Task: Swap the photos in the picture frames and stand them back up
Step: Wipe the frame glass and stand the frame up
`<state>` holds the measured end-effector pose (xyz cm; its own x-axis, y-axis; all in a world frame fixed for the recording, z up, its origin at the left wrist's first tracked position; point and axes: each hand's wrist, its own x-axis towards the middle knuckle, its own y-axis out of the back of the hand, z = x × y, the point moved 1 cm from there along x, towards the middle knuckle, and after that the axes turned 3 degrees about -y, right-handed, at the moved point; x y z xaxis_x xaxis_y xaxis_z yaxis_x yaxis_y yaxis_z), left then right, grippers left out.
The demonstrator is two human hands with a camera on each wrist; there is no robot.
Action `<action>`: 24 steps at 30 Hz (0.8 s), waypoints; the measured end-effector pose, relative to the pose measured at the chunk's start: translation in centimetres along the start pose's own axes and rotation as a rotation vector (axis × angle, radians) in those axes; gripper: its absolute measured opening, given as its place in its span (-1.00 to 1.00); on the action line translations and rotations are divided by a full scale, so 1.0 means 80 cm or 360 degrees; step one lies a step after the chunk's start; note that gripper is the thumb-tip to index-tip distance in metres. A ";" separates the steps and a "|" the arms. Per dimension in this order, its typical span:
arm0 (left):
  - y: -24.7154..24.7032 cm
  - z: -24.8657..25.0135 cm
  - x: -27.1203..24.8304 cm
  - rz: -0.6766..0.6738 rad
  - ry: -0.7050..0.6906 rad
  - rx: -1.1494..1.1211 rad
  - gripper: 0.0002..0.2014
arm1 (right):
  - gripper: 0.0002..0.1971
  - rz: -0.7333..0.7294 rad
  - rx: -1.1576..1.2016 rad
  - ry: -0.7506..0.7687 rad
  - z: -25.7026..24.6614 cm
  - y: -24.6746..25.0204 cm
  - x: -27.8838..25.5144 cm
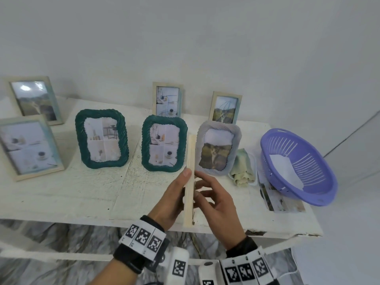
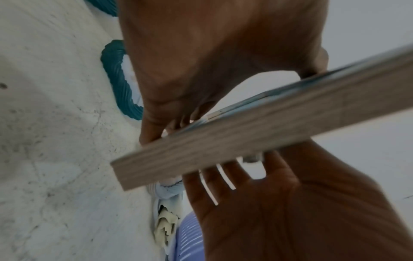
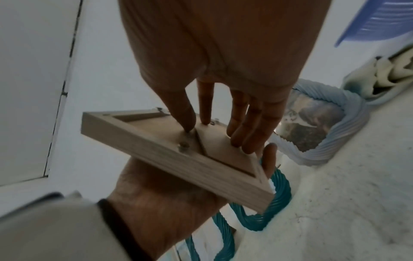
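Left hand (image 1: 171, 199) is gripping the wooden picture frame (image 1: 190, 179) edge-on above the white table (image 1: 82, 192), while right hand (image 1: 219, 204) is resting 4 straight fingers (image 3: 248, 127) on its backing board.

A white, rough-surfaced table (image 1: 86, 194) with a chipped front right corner stands against a pale wall. Beyond the left hand (image 1: 170, 200) stand two dark green woven-rimmed picture frames (image 1: 102, 138) (image 1: 163, 143). Farther left stand two pale wooden frames (image 1: 28, 147) (image 1: 36, 99). Beyond the right hand (image 1: 220, 204) stands a pale blue ribbed frame (image 1: 218, 149), with two small wooden frames (image 1: 167, 99) (image 1: 225, 108) behind. To its right lie a crumpled yellow-green cloth (image 1: 242, 167), loose photos (image 1: 281, 199) and a purple slotted plastic basket (image 1: 296, 165).
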<state>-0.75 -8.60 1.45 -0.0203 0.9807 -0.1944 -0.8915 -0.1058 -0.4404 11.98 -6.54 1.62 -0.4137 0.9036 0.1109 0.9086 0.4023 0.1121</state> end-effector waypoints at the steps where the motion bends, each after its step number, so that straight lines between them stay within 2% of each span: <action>1: -0.001 0.000 0.000 -0.0015 0.0021 -0.0046 -0.06 | -0.65 0.0033 -0.0059 0.0004 0.001 0.000 0.000; 6: -0.006 0.002 0.004 -0.0047 0.0035 0.0055 0.02 | -0.70 0.0066 -0.0165 0.0014 -0.003 0.013 0.002; 10: -0.007 0.000 0.009 -0.0005 0.0051 0.0170 -0.06 | -0.76 0.0053 -0.0391 0.0065 -0.009 0.038 0.009; 14: -0.011 0.002 0.014 0.0049 0.0023 0.0310 -0.22 | -0.86 0.0209 -0.0977 0.0368 -0.012 0.064 0.014; 17: -0.016 0.000 0.019 0.0091 -0.0018 0.0396 -0.08 | -0.89 0.0355 -0.1503 0.0553 -0.017 0.074 0.017; 19: -0.020 -0.003 0.025 0.0150 -0.0045 0.0443 0.03 | -0.83 0.0370 -0.1631 0.0473 -0.016 0.076 0.014; 21: -0.027 -0.005 0.028 0.0182 -0.0086 0.0528 0.15 | -0.76 0.0319 -0.1500 0.0290 -0.014 0.078 0.010; 22: -0.031 -0.006 0.029 0.0185 -0.0113 0.0588 0.21 | -0.76 0.0261 -0.1267 0.0146 -0.013 0.081 0.010; 24: -0.036 -0.007 0.030 0.0208 -0.0196 0.0658 0.28 | -0.75 0.0154 -0.0529 -0.0231 -0.021 0.088 0.010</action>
<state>2.01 -6.02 1.74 -0.1761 0.9784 -0.1083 -0.9833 -0.1799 -0.0268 17.92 -3.23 4.16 -0.2928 0.9562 -0.0017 0.8653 0.2658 0.4249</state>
